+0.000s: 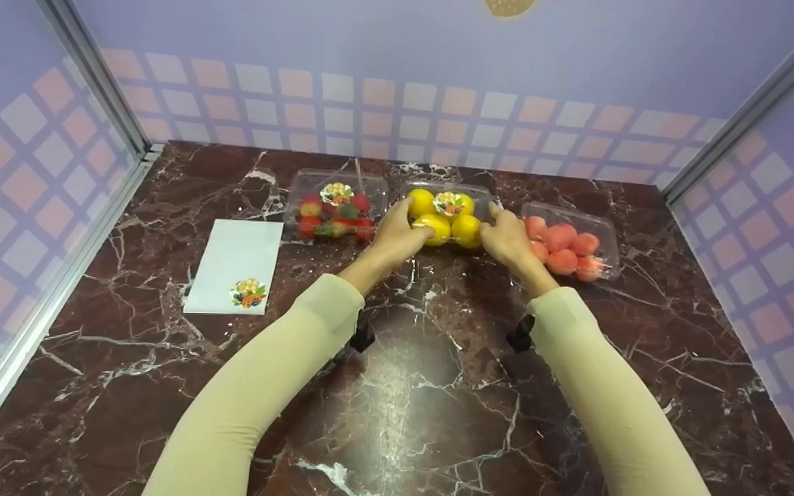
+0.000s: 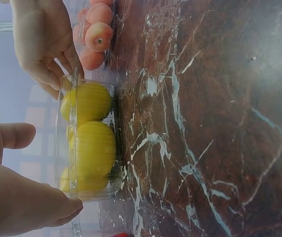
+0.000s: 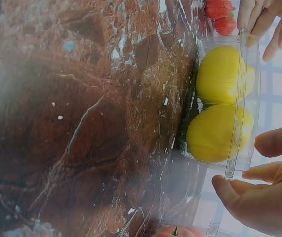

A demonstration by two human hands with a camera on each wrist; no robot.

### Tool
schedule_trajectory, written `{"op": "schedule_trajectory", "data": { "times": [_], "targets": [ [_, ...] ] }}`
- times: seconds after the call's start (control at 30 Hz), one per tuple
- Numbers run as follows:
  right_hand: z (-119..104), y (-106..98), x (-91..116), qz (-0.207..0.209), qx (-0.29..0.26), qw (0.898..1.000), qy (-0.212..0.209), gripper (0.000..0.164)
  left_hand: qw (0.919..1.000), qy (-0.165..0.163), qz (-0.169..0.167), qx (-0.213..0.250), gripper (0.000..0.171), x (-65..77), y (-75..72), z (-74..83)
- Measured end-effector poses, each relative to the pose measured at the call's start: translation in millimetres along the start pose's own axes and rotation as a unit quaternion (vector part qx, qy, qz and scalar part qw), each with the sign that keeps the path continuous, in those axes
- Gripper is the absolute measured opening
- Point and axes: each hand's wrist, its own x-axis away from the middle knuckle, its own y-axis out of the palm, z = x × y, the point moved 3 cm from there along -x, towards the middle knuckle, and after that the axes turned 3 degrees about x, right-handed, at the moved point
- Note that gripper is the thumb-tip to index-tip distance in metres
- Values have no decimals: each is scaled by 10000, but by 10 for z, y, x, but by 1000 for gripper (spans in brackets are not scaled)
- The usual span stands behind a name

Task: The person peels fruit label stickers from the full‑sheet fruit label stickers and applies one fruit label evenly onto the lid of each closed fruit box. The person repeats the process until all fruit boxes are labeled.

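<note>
A clear plastic clamshell box (image 2: pixel 74 143) of yellow lemons (image 1: pixel 433 229) stands on the marble-patterned table, with a round fruit sticker (image 1: pixel 450 202) on its lid. My left hand (image 1: pixel 400 234) holds the box's left end, thumb at the front rim. In the left wrist view its index finger (image 2: pixel 20 136) is lifted over the lid. At the opposite end, my right hand (image 1: pixel 507 238) grips the right corner. The right wrist view shows the right thumb (image 3: pixel 223 190) at the rim and another finger (image 3: pixel 274 140) above the lid.
To the left sits a clear box (image 1: pixel 300 182) of red and green fruit, like strawberries, bearing a similar sticker. A box (image 1: pixel 607 231) of pink-orange peaches lies right, close to my right hand. A white card (image 1: pixel 235 262) with a fruit sticker rests farther left. Tiled-pattern walls (image 1: pixel 369 103) enclose the table.
</note>
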Motion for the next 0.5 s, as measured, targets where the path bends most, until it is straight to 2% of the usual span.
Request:
{"op": "schedule_trajectory", "data": {
  "times": [0.33, 0.5],
  "targets": [
    [-5, 10, -41, 31, -44, 10000, -65, 61, 9999, 133, 4, 78, 85, -27, -18, 22],
    [-18, -25, -31, -171, -40, 9998, -104, 62, 9999, 143, -13, -86, 86, -22, -34, 30]
  ]
}}
